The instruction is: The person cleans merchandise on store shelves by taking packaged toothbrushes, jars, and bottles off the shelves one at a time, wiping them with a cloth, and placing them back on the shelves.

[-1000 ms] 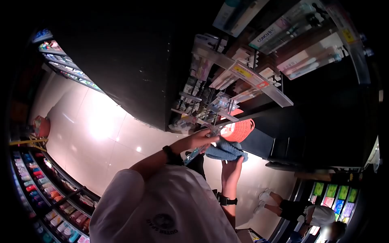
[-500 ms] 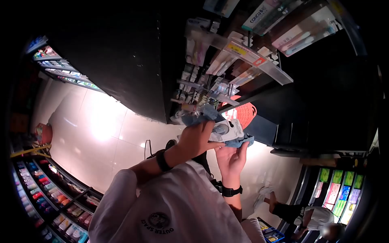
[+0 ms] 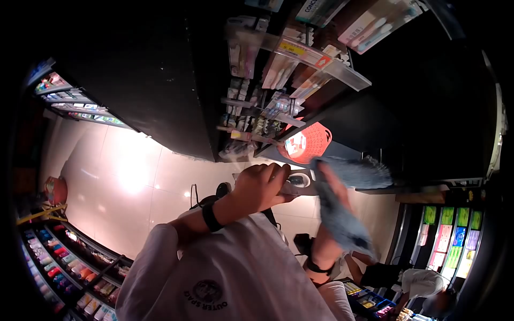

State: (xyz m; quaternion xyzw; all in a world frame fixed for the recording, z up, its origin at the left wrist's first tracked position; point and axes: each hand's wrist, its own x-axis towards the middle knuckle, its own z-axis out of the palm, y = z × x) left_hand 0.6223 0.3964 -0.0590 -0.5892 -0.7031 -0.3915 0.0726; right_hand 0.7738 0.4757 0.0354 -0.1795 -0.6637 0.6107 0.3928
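Observation:
My left hand [image 3: 259, 187] is closed round one end of a flat package [image 3: 300, 182] with a pale oval shape and a dark item inside. To its right, my right hand [image 3: 334, 195], smeared by motion, grips a fuzzy blue-grey cloth [image 3: 345, 222]. One part of the cloth hangs down over the wrist side, and another spreads out to the right. The cloth hides most of the fingers of this hand. Package and cloth are side by side in front of my chest, close to each other.
Racks of packaged toothbrushes [image 3: 281, 67] with clear price rails [image 3: 300, 53] rise ahead. An orange basket [image 3: 316, 142] stands beyond my hands. Dark panels flank the racks. Stocked shelves [image 3: 64, 257] line the lower left. At the lower right a person [image 3: 423, 282] bends beside goods.
My right hand has swung right with the cloth, away from the package. My left hand keeps hold of the package. The cloth no longer lies around the package, and the view has shifted slightly.

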